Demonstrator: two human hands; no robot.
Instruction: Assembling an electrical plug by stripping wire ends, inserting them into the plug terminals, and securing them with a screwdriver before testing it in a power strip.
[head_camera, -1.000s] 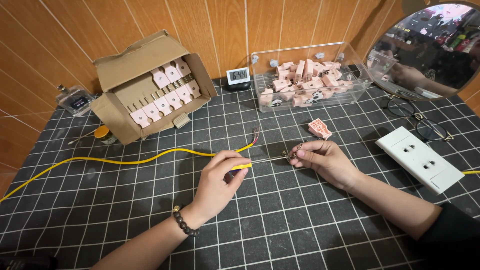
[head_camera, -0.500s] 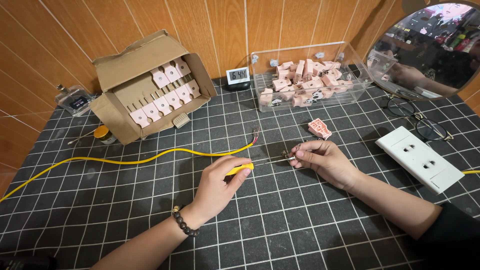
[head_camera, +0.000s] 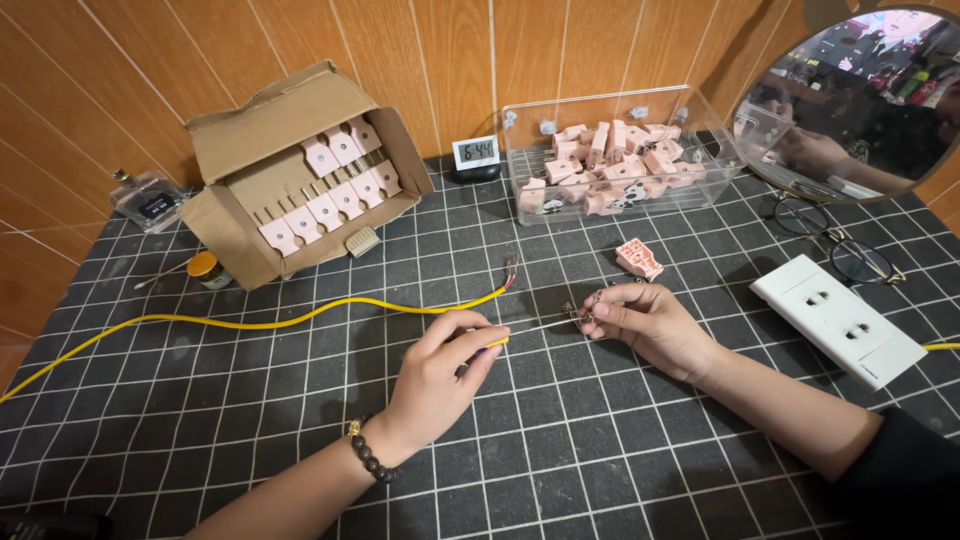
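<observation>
Now, biggest first: your bench (head_camera: 640, 470) is covered in a black mat with a white grid. At back left the open brown cardboard box (head_camera: 290, 160) lies tipped on its side, with rows of pink plastic parts in its slots. Back centre is the clear acrylic bin (head_camera: 620, 160), heaped with the same pink parts. The white rectangular double socket plate (head_camera: 838, 318) sits at right, with wire-framed glasses (head_camera: 835, 245) just behind it and a round mirror (head_camera: 860, 100) leaning on the wood wall.

The long yellow insulated wire (head_camera: 250, 322) runs in from the left edge across the mat. One strand forks up to a stripped end (head_camera: 512, 268); the other goes into your left hand (head_camera: 440, 375).

What changed over the last second: your left hand slid slightly right along the wire and closed the gap toward your right hand (head_camera: 650, 325). The wire's slack hardly shifted. I read that as you lining the wire end up with the small piece.

Grip state: your left thumb and forefinger are pressed together on the yellow wire near its tip. Your right fingertips are pinching a small metal part (head_camera: 578, 310), held just above the mat and too small to identify.

A loose pink plastic connector (head_camera: 640, 258) lies near your right hand, not touching it. A small digital clock (head_camera: 476, 155) stands by the wall.
</observation>
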